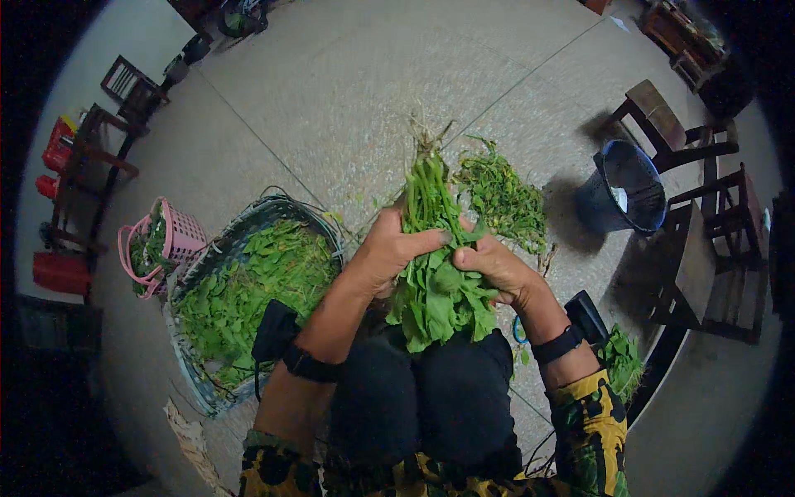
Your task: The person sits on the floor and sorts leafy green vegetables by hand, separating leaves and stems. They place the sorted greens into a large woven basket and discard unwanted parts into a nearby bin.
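Note:
A bunch of leafy greens [441,279] is held above my knees, its pale roots pointing away from me and its leaves towards my lap. My left hand [397,245] grips the bunch from the left, thumb across the stems. From the right, my right hand [494,264] closes on the leafy part, its thumb against the leaves. Beyond my right hand, a pile of loose greens and trimmings [506,196] lies on the floor. To the left stands a large woven basket [202,388] with many loose green leaves in it.
A pink plastic basket [186,233] with greens stands beside the woven one. At the right are a blue bucket [590,192], wooden stools [658,115] and, near my right forearm, another bunch of greens [623,363]. Part of a blue ring-shaped handle [519,330] shows by my right knee.

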Demonstrator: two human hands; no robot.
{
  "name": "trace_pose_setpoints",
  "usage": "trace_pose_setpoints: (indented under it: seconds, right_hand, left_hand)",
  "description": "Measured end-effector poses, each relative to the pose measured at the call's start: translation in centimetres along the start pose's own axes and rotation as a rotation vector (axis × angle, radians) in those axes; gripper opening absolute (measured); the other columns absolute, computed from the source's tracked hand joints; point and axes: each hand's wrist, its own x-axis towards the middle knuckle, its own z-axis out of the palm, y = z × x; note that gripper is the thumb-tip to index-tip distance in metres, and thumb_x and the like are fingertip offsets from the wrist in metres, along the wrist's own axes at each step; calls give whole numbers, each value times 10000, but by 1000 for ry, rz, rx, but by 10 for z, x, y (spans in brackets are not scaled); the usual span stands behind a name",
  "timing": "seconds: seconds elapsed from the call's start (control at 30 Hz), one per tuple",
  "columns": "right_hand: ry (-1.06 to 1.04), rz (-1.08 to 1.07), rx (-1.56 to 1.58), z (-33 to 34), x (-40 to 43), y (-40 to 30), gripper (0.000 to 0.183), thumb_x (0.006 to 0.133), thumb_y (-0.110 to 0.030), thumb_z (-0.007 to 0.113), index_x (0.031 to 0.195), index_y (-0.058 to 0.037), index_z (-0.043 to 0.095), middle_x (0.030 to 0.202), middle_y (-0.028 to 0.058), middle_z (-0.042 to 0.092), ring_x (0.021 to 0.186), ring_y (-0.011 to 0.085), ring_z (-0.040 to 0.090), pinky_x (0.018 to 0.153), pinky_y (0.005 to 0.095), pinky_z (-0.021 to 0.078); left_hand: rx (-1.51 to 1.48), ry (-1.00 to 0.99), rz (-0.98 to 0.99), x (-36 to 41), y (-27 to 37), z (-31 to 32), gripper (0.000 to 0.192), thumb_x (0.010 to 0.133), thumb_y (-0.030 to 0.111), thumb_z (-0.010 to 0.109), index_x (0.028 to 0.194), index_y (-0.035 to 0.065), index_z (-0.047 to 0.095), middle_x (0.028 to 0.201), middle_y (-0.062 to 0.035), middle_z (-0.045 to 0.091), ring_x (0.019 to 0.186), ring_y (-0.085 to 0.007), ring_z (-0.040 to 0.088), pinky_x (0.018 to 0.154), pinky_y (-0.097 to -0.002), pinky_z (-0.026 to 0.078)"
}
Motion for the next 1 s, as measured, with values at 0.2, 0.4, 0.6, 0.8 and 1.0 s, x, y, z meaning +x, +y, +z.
trace_pose_setpoints:
  seconds: [0.2,0.4,0.6,0.8,1.0]
  right_hand:
    - [72,140,-51,-24,24,20,553,775,-152,740,1250,-53,475,1056,49,612,921,155,606,810,308,508]
    - [189,275,-126,-58,51,66,422,765,-79,721,1146,-34,547,964,47,639,845,166,620,763,306,515]
    - [254,344,-121,-85,64,110,381,761,-7,686,1120,-23,559,946,58,642,839,162,617,738,325,518]
    - [461,403,-80,-96,62,153,372,783,-23,687,1127,-13,547,951,71,643,828,170,620,732,314,524]
    - [562,481,-55,-125,55,212,388,787,-25,686,1146,-16,539,985,80,643,827,186,622,725,326,528]
  left_hand:
    - [38,-4,-119,19,-35,-29,418,801,93,663,1179,8,504,1041,-67,592,949,-155,562,833,-324,470]
    - [-150,66,-263,23,-100,-51,364,844,53,604,1191,-5,511,1102,-83,596,983,-161,578,834,-328,486]
    - [-173,240,-407,20,-143,-54,405,852,25,576,1241,-2,464,1132,-89,581,993,-174,576,856,-326,477]
    - [87,365,-444,22,-176,-58,500,849,18,556,1316,-9,380,1184,-109,532,1043,-177,535,883,-329,454]
    - [182,378,-548,13,-230,-74,546,846,19,548,1352,-13,346,1208,-133,528,1075,-195,528,907,-325,438]
